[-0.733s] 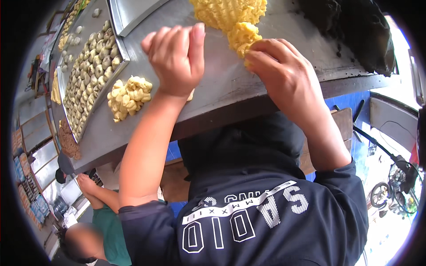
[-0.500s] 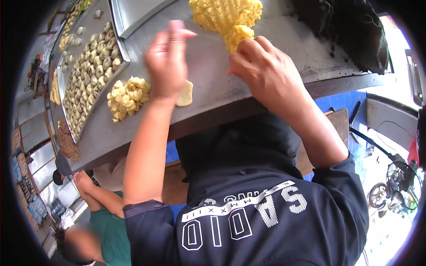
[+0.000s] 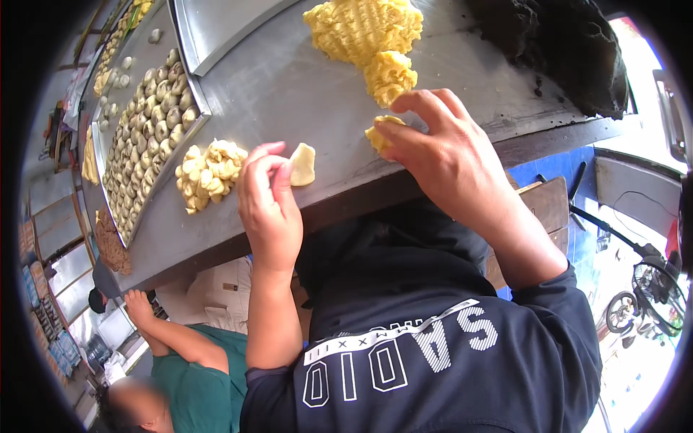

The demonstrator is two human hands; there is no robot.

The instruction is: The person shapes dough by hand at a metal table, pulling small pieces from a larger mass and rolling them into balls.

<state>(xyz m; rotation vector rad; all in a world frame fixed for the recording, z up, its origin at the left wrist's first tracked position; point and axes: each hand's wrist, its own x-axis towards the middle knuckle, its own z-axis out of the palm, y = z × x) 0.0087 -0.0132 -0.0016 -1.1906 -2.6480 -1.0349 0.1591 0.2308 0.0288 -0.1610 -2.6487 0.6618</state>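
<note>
My right hand [image 3: 451, 155] holds a small piece of yellow dough [image 3: 377, 139] at its thumb, low over the metal table. Just beyond its bent fingers lies a soft yellow clump [image 3: 390, 76], joined to a larger ridged yellow mass [image 3: 364, 29]. My left hand [image 3: 271, 209] is at the near table edge, fingers loosely curved and apart, with nothing seen in it. Right beside its fingertips is a flat pale dough piece [image 3: 303, 164]. To its left sits a heap of small pale-yellow dough pieces [image 3: 208, 175].
A metal tray [image 3: 206, 112] at the left carries rows of round dough balls [image 3: 148, 130]. Another tray [image 3: 224, 29] stands behind it. A dark mass [image 3: 556, 54] covers the far right of the table [image 3: 289, 101]. A person in a green shirt [image 3: 202, 368] is at lower left.
My left hand has come down toward the near edge, beside the flat dough piece. My right hand has drawn back from the yellow clump with a separate piece at its thumb.
</note>
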